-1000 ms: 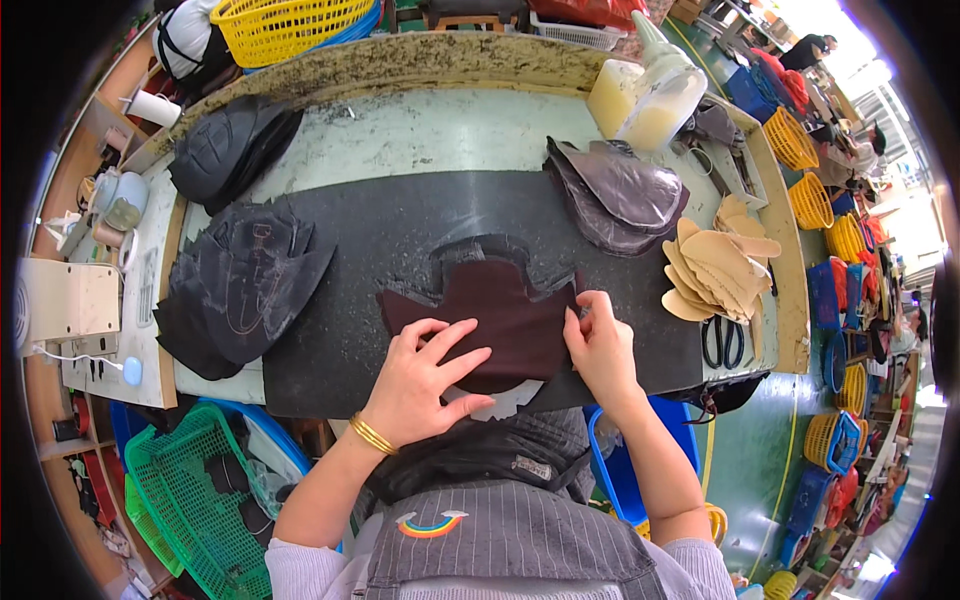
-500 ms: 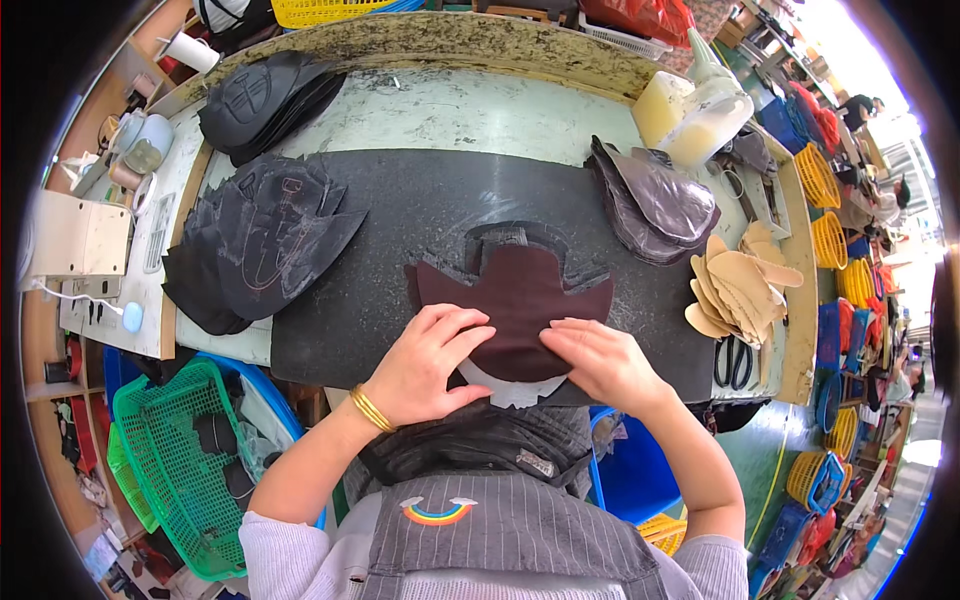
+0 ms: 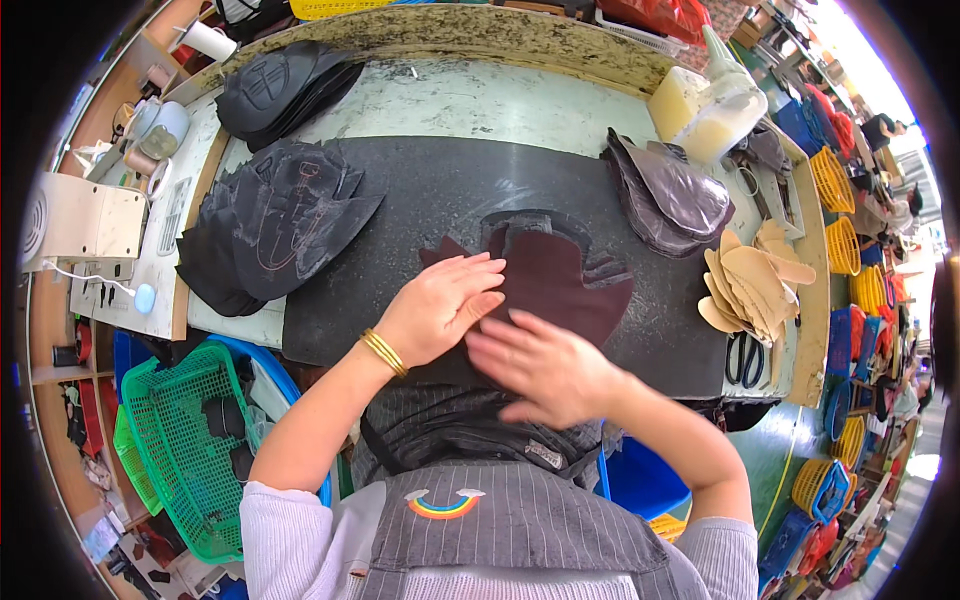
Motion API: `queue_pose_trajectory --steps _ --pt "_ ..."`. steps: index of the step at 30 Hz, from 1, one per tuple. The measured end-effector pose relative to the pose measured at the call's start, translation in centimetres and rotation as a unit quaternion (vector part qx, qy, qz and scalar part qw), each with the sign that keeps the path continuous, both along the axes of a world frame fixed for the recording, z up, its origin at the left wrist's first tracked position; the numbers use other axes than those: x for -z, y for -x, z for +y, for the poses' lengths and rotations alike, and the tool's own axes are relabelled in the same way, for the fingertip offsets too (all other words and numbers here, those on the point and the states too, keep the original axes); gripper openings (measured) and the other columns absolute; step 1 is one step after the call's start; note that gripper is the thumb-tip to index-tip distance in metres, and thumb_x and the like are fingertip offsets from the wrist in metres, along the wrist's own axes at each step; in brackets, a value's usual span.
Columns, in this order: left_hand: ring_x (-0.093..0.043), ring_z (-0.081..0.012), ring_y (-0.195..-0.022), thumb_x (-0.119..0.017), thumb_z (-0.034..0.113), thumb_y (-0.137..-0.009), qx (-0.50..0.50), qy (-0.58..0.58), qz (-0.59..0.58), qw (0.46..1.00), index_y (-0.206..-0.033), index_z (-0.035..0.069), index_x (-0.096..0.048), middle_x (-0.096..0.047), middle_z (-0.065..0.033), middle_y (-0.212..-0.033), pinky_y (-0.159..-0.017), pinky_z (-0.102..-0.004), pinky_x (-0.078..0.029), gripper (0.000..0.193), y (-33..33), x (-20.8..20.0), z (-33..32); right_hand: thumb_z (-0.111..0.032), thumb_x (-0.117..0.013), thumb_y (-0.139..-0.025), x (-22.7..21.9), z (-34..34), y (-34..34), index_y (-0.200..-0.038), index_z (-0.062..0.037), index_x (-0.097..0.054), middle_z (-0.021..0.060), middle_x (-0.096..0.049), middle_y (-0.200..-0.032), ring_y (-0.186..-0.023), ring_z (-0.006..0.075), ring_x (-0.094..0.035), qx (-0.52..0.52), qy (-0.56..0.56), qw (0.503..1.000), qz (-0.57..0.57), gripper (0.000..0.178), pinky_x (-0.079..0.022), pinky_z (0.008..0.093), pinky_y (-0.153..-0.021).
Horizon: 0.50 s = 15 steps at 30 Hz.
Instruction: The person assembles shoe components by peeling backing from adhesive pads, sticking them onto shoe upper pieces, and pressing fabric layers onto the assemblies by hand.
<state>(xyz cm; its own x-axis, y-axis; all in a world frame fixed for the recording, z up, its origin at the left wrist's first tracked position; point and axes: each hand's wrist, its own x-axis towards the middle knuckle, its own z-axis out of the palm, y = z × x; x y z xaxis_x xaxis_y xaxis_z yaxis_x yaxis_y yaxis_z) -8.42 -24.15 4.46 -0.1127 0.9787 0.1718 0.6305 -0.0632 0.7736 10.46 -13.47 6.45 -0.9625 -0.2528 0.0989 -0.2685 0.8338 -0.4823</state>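
Observation:
A dark maroon cut piece (image 3: 575,285), leather-like, lies on a black mat (image 3: 430,195) at the table's near edge. Notched black and grey layers (image 3: 535,219) show from under its far side. My left hand (image 3: 440,310) rests on the piece's left part, fingers stretched out to the right and thumb apart. Across the near part sweeps my right hand (image 3: 550,370), its fingers spread and smeared by motion. Both hands hide much of the piece's near left side. Neither hand visibly grips anything.
Stacks of black cut pieces (image 3: 290,215) (image 3: 285,90) lie at left. On the right are dark shiny pieces (image 3: 680,195), a glue bottle (image 3: 725,110), tan pieces (image 3: 755,280) and scissors (image 3: 745,360). A green basket (image 3: 185,450) stands low at left, a blue bin (image 3: 645,480) below right.
My right hand has moved left, close to my left hand. My left hand has shifted up onto the maroon piece. The piece appears turned, and its pale near edge no longer shows.

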Motion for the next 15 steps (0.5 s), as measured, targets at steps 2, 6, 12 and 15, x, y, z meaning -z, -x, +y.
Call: queue_pose_trajectory --steps 2,6,12,15 --pt "-0.049 -0.0289 -0.118 -0.048 0.027 -0.092 0.005 -0.035 0.071 0.997 -0.108 0.001 -0.06 -0.057 -0.0136 -0.12 -0.101 -0.0393 -0.036 0.033 0.0 0.2 -0.1 -0.039 -0.058 -0.08 0.0 -1.3 -2.5 -0.123 -0.0006 -0.049 0.0154 -0.043 -0.133 -0.131 0.0275 -0.032 -0.041 0.002 0.998 -0.051 0.058 -0.022 0.0442 -0.109" --pt "-0.049 -0.0298 -0.118 -0.063 0.02 -0.083 -0.014 -0.061 0.03 0.998 -0.106 0.005 -0.062 -0.058 -0.0121 -0.118 -0.099 -0.0398 -0.037 0.028 0.2 0.3 -0.5 -0.023 -0.062 -0.079 -2.2 -0.6 -4.0 -0.1 0.0024 -0.063 0.0152 -0.065 -0.092 -0.085 0.0312 -0.063 0.01 0.37 0.928 -0.042 0.032 -0.05 0.0363 -0.075" --pt "-0.048 -0.0329 -0.111 -0.073 0.02 -0.072 -0.312 -0.21 0.137 0.916 -0.104 0.008 -0.06 -0.053 -0.0125 -0.115 -0.095 -0.0397 -0.037 0.037 5.5 -3.9 -5.3 -0.012 -0.063 -0.082 -3.7 0.3 2.4 -0.107 0.0032 -0.057 0.0142 -0.063 -0.096 -0.084 0.0199 -0.064 0.276 0.281 0.919 0.023 0.029 -0.052 0.0294 -0.072" --pt "-0.048 -0.0341 -0.107 -0.074 0.033 -0.072 -0.716 -0.166 0.113 0.669 -0.114 -0.003 -0.052 -0.053 -0.0191 -0.112 -0.093 -0.0415 -0.036 0.059 14.0 0.2 -12.5 -0.014 -0.064 -0.083 -1.8 0.3 7.8 -0.117 0.0044 -0.048 0.0175 -0.059 -0.103 -0.084 0.02 -0.064 0.306 0.294 0.904 -0.047 0.042 -0.052 0.0279 -0.07"
